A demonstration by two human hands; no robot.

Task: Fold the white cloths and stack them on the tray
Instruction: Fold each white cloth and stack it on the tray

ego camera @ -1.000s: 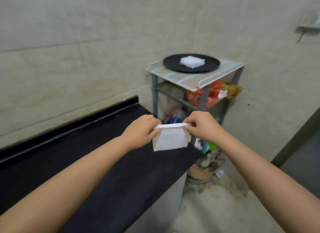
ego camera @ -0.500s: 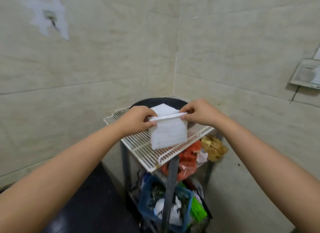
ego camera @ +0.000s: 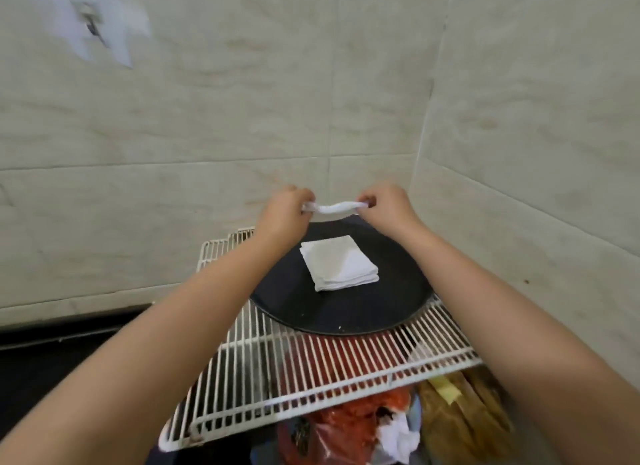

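Your left hand (ego camera: pixel 285 210) and right hand (ego camera: pixel 386 206) cover both ends of the held cloth (ego camera: pixel 332 210), which you see edge-on, so its folds can't be counted. Your forearms hide part of the tray (ego camera: pixel 346 312) rim. The bags (ego camera: pixel 349 426) under the wire rack (ego camera: pixel 311 371) run off the bottom edge.
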